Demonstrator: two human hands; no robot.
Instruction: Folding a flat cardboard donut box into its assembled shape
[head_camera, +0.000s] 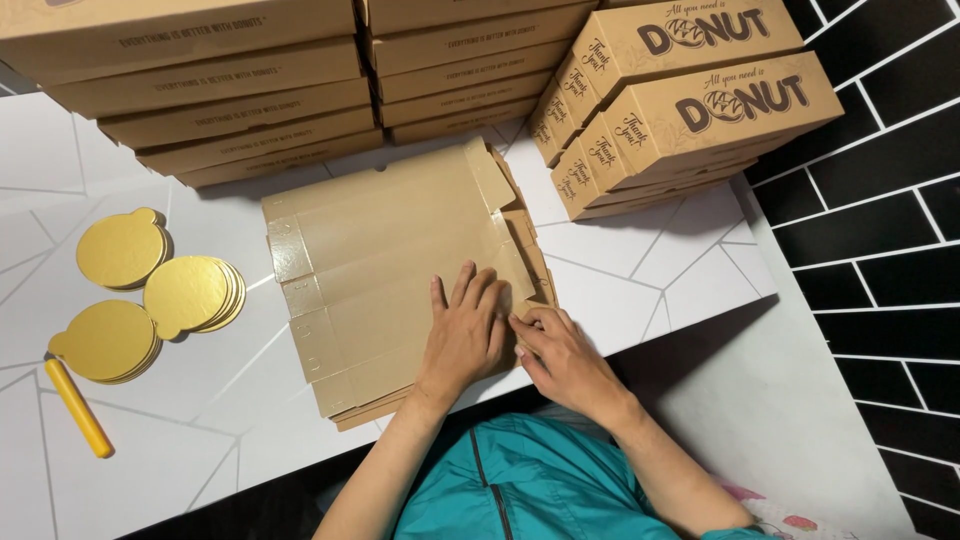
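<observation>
- The flat cardboard box (400, 270) lies unfolded on the white table (200, 420), on top of a few more flat sheets of the same kind, its near right corner under both hands.
- The left hand (465, 335) lies palm down on the sheet, fingers (470, 285) straight and close together, pointing away from the person and pressing the panel flat.
- The right hand (560, 355) sits just right of the left, touching it; its fingertips (522, 325) curl in at the sheet's right edge and seem to pinch or lift a small side flap, though the grip itself is partly hidden by the left hand.
- Judged from this, the step in hand is the first fold: one hand holds the panel down while the other raises a flap along the crease.
- The next move calls for steady pressure from the flat hand, so that the sheet does not slide over those beneath, and for bending the flap exactly on its scored line.
- Beyond the fingertips stand stacks of finished boxes (690, 110), well apart from the hands.
- Far to the left of the left hand's fingers lie round gold cake boards (185, 295) and a yellow stick (78, 408), untouched.
</observation>
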